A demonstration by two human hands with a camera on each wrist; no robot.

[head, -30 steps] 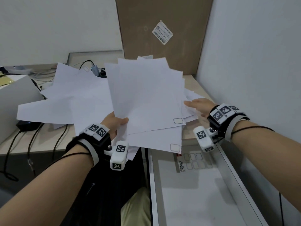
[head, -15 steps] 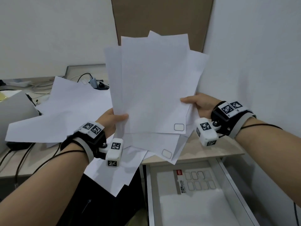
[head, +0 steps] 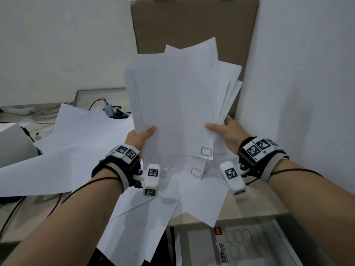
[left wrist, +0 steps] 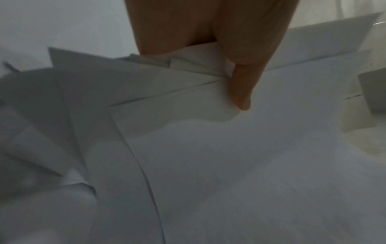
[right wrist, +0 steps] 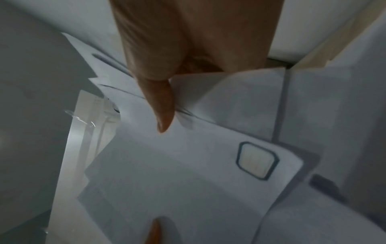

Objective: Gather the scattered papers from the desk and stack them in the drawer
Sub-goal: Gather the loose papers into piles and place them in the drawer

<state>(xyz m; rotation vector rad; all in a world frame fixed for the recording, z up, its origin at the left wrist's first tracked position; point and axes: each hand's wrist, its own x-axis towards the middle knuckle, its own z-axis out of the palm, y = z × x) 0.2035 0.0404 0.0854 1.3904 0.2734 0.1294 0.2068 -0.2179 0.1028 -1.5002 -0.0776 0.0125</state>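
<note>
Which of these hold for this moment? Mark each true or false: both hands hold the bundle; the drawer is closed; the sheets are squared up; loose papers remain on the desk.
1. Both the left hand and the right hand hold the paper bundle. True.
2. The drawer is closed. False: it stands open below the bundle.
3. The bundle's sheets are squared up. False: they fan out unevenly.
4. Loose papers remain on the desk. True.

A tall brown cardboard sheet (head: 194,25) leans upright in the corner against the white wall (head: 299,73). At the back of the surface a power strip (head: 118,113) lies with black cables (head: 97,102) plugged in. More cables (head: 11,214) hang over the front edge at left, beside a grey box (head: 13,143).
</note>
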